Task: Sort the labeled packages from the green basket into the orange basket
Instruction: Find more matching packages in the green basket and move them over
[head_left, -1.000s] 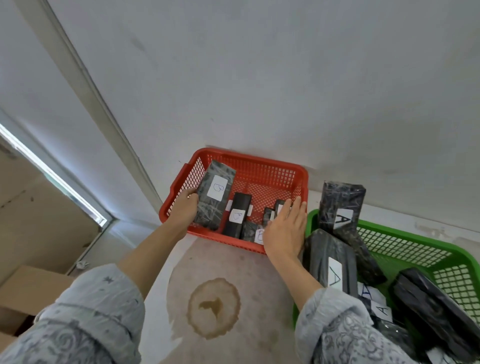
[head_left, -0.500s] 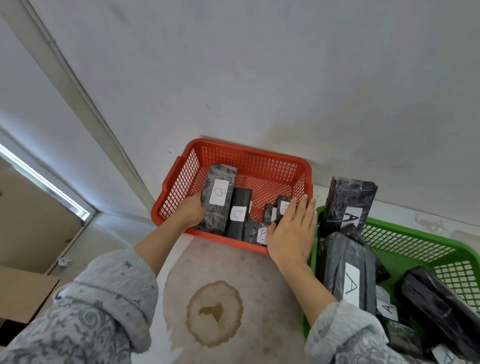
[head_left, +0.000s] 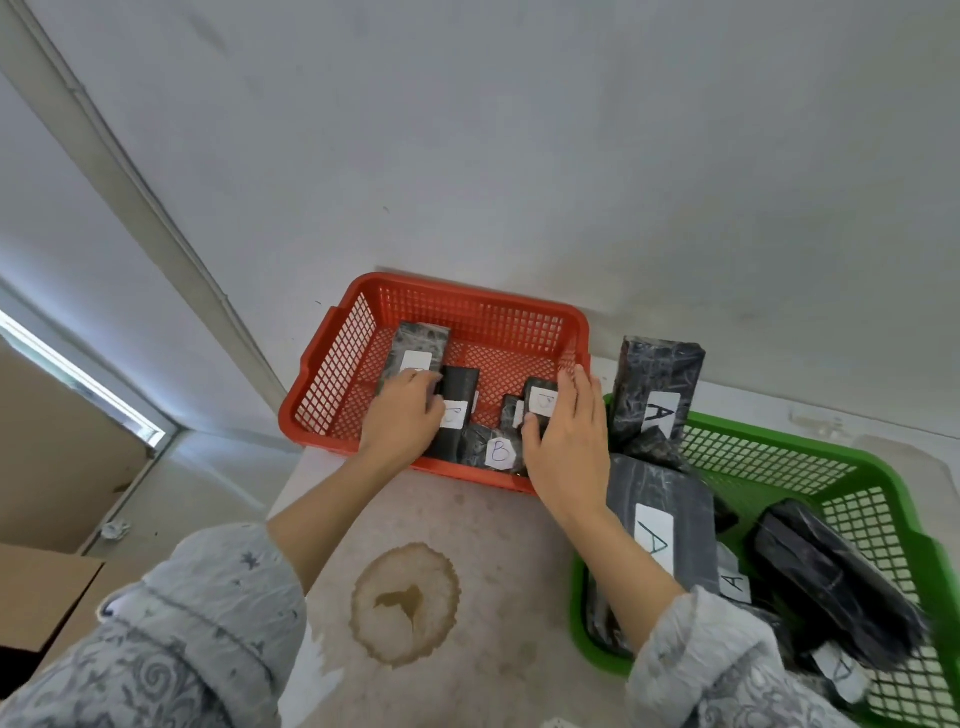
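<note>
The orange basket stands against the wall and holds several dark wrapped packages with white B labels. My left hand rests on top of a large marbled package and a black package, fingers bent over them. My right hand lies with straight fingers along a small package, thumb at its near corner. A package marked B lies between my hands. The green basket on the right holds several packages marked A, one upright and one flat.
Both baskets sit on a pale tabletop with a brown ring stain near me. A grey wall rises right behind the orange basket. A cardboard box stands on the floor to the lower left, beyond the table's left edge.
My left hand has laid the large package flat in the orange basket and slid onto its top. My right hand has stayed over the small packages, thumb now spread.
</note>
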